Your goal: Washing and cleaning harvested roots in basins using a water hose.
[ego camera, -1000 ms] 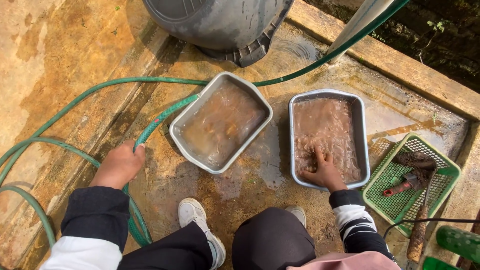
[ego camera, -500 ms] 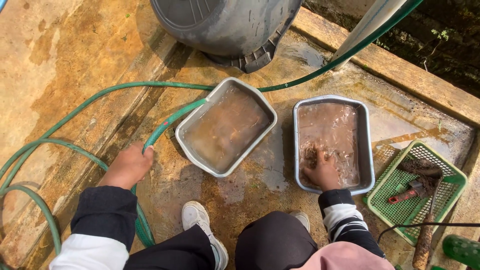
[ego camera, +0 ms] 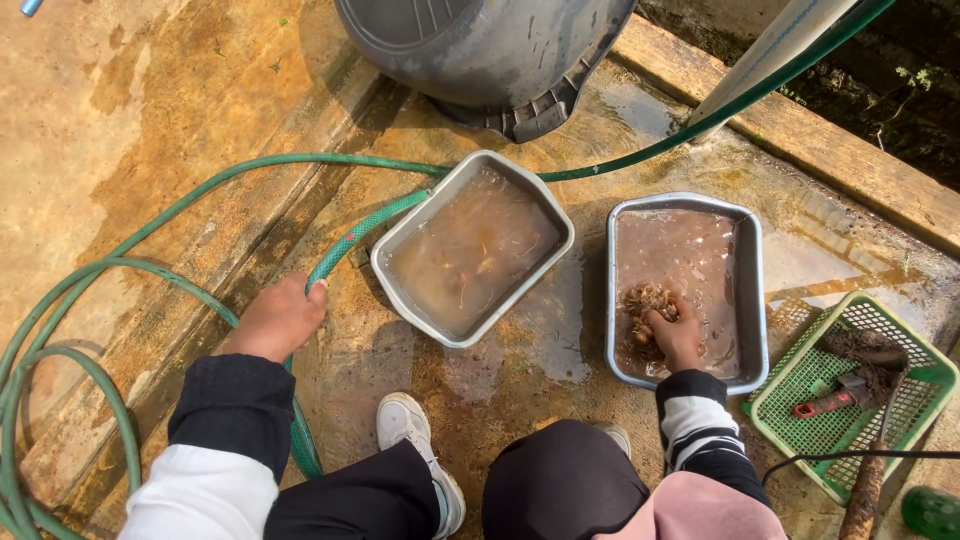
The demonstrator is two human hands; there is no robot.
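My left hand (ego camera: 281, 318) grips a green garden hose (ego camera: 350, 240) whose end lies in the left metal tray (ego camera: 395, 244), which is full of murky water with small pale pieces in it. My right hand (ego camera: 673, 332) is down in the right metal tray (ego camera: 756, 300), also full of brown water, and closes on a clump of brownish roots (ego camera: 643, 301) at the water's surface. I squat over both trays, with my white shoe (ego camera: 412, 424) just below the left tray.
A big grey plastic bin (ego camera: 480, 50) stands behind the trays. A green basket (ego camera: 914, 355) with soiled hand tools sits at the right. More hose loops (ego camera: 60, 350) lie at the left on the wet concrete. A raised concrete curb (ego camera: 800, 130) runs along the back right.
My left hand has moved right and taken hold of the hose near the left tray. My right hand has gathered a clump of roots in the right tray. The view shifted slightly.
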